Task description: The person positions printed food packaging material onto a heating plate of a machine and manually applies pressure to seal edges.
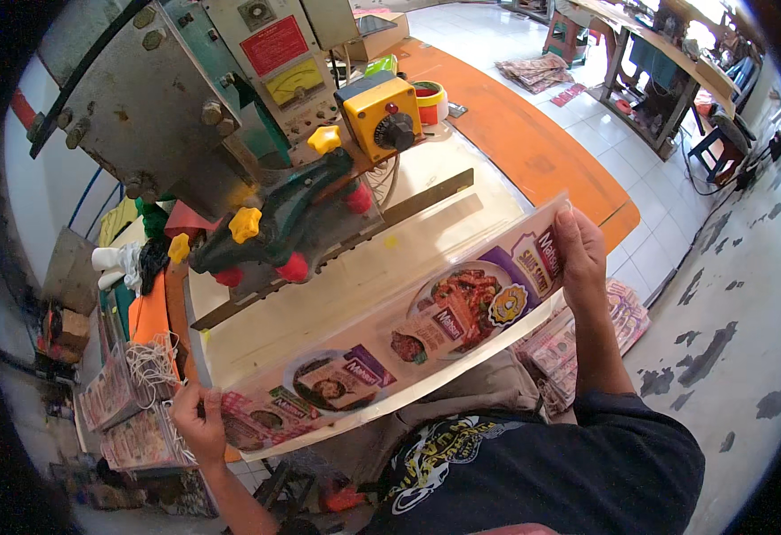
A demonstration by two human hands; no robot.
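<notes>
A long printed plastic sheet [390,334] with food pictures stretches between my two hands, slanting up to the right. My left hand [199,423] pinches its lower left end between thumb and fingers. At the upper right end, my right hand [582,254] grips the corner with the thumb on top. The sheet lies over the near edge of a cream work surface [337,312]. Beyond it stands a press machine, its long metal bar [426,198] running across the surface. A dark green clamp frame [279,214] with yellow star knobs [246,225] sits above that bar.
A yellow control box [380,120] with a black dial stands beside a tape roll [430,102] on the orange table [533,134]. Printed bundles [600,334] lie low at my right, and handled printed bags [127,406] at my left. A patchy wall [720,357] rises at the right.
</notes>
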